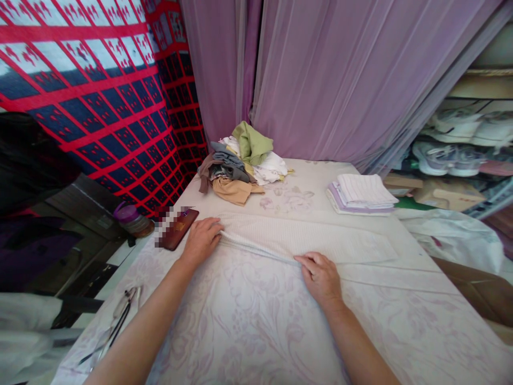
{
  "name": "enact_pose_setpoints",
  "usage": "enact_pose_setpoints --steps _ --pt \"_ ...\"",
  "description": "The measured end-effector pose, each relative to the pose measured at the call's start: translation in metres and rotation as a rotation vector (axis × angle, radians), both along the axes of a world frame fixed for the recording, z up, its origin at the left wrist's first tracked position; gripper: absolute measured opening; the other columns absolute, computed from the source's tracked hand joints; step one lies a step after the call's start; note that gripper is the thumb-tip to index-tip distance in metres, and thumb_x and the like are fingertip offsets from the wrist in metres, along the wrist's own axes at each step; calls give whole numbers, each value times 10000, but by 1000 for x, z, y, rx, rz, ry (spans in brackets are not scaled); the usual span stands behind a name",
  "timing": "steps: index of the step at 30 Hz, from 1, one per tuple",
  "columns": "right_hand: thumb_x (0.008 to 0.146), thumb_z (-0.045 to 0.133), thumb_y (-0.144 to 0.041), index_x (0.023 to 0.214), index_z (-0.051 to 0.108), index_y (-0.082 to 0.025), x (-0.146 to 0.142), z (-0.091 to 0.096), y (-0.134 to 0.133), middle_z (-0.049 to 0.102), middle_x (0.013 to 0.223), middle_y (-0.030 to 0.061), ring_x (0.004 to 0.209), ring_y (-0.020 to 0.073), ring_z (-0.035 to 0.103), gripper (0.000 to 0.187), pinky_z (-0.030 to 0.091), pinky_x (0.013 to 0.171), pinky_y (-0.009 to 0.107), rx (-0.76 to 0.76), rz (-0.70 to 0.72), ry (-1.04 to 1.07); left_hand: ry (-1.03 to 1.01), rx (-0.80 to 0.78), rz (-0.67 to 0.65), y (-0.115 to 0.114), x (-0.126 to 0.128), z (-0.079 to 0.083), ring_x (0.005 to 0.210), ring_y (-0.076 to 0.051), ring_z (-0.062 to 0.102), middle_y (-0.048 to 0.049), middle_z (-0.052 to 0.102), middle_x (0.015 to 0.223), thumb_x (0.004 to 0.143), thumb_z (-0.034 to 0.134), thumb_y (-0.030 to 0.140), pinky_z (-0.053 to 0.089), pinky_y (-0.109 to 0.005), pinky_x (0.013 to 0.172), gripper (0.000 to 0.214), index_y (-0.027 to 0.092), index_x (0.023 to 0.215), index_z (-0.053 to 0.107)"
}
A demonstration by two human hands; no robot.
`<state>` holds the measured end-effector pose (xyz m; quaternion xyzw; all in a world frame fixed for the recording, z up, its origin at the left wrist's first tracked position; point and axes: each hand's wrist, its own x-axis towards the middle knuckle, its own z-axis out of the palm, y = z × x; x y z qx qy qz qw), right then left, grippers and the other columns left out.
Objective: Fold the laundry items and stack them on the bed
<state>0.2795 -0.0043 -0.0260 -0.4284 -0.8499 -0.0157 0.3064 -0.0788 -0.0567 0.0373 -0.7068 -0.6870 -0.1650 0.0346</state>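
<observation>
So the right hand [321,279] is pinching the near edge of a long whitish fine-striped cloth [320,238] mid-frame. Left hand [203,240] rests on its left end, can't tell if it's gripping. Just left of that, a glossy dark-red phone [175,238], gold patch too blurry to read. Upper centre: rumpled multicoloured clothes pile [230,166].
</observation>
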Motion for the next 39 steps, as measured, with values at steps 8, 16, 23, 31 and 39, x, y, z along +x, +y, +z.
enact_pose_setpoints --steps 8,16,23,31,39 --pt "786 490 -97 943 742 -276 -1 3 -1 644 865 28 808 162 569 347 412 741 300 -24 -16 6 7 -20 -193 4 28 -7 1117 -253 533 -66 650 1163 851 564 244 299 -466 1025 301 265 1146 624" --pt "780 496 -84 950 741 -284 -1 3 -1 638 851 24 810 160 569 359 406 723 293 -21 -8 0 -92 -5 -148 17 32 -25 975 -218 562 -62 665 991 787 466 36 445 -382 882 354 226 1000 675" --pt "774 502 -84 961 736 -285 -1 6 -3 640 857 25 810 162 561 361 400 728 297 2 -3 -1 -106 -13 -258 9 16 -37 1079 -201 579 -74 658 1149 829 436 41 450 -400 960 433 242 1154 639" --pt "765 503 -87 953 735 -284 -4 8 -6 652 882 28 835 172 560 358 397 742 308 -4 -16 -22 21 -83 -271 -10 35 -19 1368 -252 337 -76 474 1426 901 457 317 192 -461 1153 469 208 1357 475" --pt "768 502 -77 958 730 -266 -3 10 -7 653 876 30 823 171 560 352 392 721 305 15 3 -46 10 -139 -406 0 114 -35 1416 -251 235 -86 348 1509 901 401 569 131 -438 1161 676 213 1464 288"
